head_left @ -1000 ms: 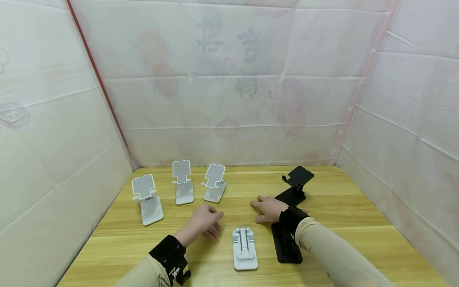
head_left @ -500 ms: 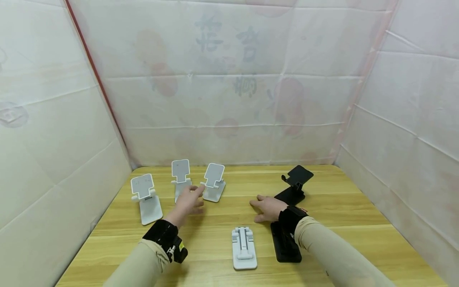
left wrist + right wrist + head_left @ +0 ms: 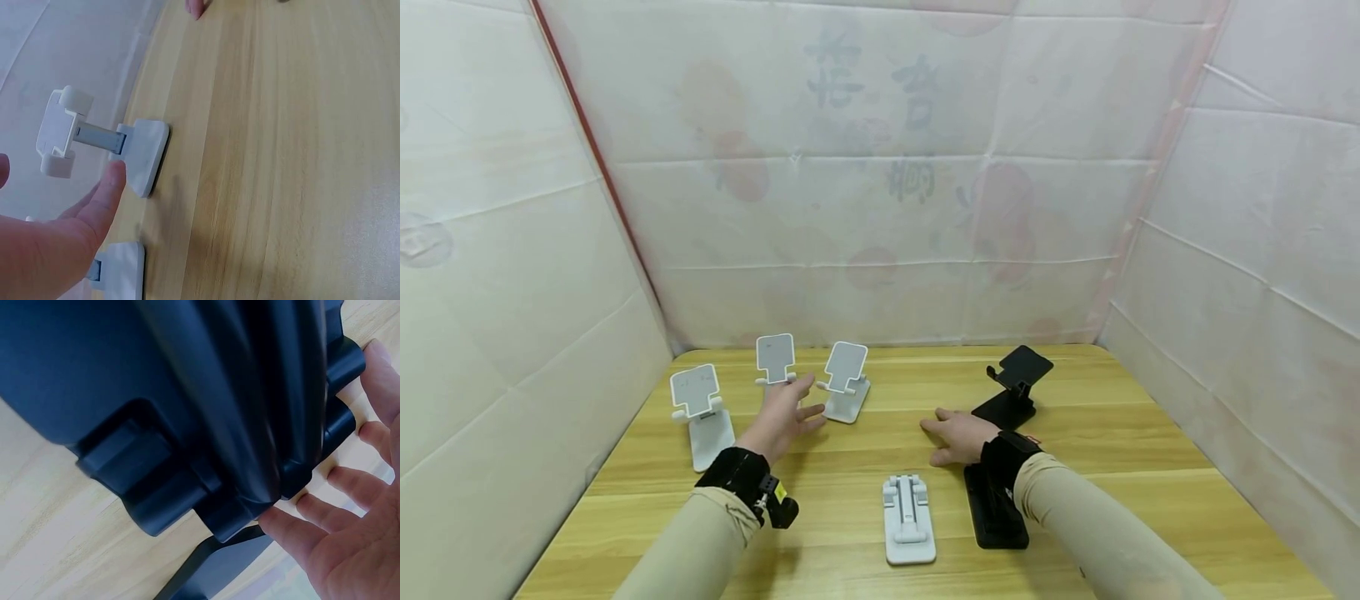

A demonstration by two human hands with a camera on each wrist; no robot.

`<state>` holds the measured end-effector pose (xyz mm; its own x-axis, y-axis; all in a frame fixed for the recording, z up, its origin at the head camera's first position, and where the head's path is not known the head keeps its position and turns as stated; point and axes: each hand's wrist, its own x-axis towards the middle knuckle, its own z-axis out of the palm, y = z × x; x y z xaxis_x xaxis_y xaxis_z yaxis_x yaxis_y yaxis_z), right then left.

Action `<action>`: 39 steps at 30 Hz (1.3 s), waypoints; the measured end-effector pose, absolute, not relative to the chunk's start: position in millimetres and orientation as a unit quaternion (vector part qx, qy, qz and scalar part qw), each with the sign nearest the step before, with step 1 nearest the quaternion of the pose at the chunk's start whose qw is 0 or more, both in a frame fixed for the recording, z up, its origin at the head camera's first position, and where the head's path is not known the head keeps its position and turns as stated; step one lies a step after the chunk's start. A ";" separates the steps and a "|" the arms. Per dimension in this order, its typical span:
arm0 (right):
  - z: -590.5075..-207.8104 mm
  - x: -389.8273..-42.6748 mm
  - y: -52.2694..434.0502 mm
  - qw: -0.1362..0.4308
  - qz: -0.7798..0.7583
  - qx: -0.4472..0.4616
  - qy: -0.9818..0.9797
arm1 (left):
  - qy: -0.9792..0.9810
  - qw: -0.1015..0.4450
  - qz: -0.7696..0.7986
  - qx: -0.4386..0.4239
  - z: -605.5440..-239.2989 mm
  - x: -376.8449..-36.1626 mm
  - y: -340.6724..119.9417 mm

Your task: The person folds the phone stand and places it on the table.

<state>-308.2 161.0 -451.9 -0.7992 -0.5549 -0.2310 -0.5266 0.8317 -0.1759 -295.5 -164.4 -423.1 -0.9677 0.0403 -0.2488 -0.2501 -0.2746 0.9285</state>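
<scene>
A person's left hand (image 3: 781, 417) reaches with fingers spread and loose over the middle white phone stand (image 3: 775, 360), its grip released and holding nothing; whether a fingertip touches the stand cannot be told. The stand is upright at the far left of the pale wood-grain table (image 3: 1112, 433), between two matching white stands (image 3: 702, 407) (image 3: 846, 382) of smooth plastic, each a rounded rectangular plate on a thin neck above a flat base. The right hand (image 3: 957, 435) lies flat on the table, fingers straight, grip released, just beside an unfolded black stand (image 3: 1015, 385). Nearer the camera lie a folded white stand (image 3: 908, 518) and a folded black stand (image 3: 994, 510), side by side. White creased sheeting walls the scene.
</scene>
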 end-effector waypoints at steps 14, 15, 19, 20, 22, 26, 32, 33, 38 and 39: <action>-448.6 -306.2 160.7 0.139 -0.056 -0.286 0.946 | 0.571 0.125 0.808 -0.074 -417.6 -296.5 -167.9; -449.7 -306.8 160.9 0.138 -0.056 -0.286 0.947 | 0.572 0.126 0.807 -0.073 -417.7 -296.7 -167.6; -452.5 -308.2 162.0 0.132 -0.049 -0.289 0.947 | 0.577 0.131 0.804 -0.067 -418.1 -297.8 -165.6; -452.9 -308.3 161.9 0.132 -0.048 -0.289 0.947 | 0.578 0.131 0.803 -0.064 -418.1 -298.0 -165.1; -452.8 -308.2 161.5 0.133 -0.050 -0.288 0.947 | 0.581 0.131 0.801 -0.060 -417.7 -298.5 -163.5; -452.6 -307.0 160.0 0.139 -0.054 -0.284 0.947 | 0.584 0.127 0.800 -0.053 -416.3 -298.9 -161.5; -450.4 -304.5 158.3 0.143 -0.052 -0.277 0.949 | 0.591 0.124 0.795 -0.053 -416.0 -297.3 -162.0; -449.8 -304.1 158.1 0.144 -0.052 -0.276 0.949 | 0.594 0.124 0.793 -0.051 -416.1 -296.7 -162.0; -449.6 -303.3 157.9 0.146 -0.052 -0.273 0.949 | 0.611 0.124 0.780 -0.048 -414.7 -296.6 -161.4; -449.9 -303.3 158.0 0.146 -0.052 -0.273 0.950 | 0.617 0.124 0.776 -0.045 -414.4 -296.7 -161.3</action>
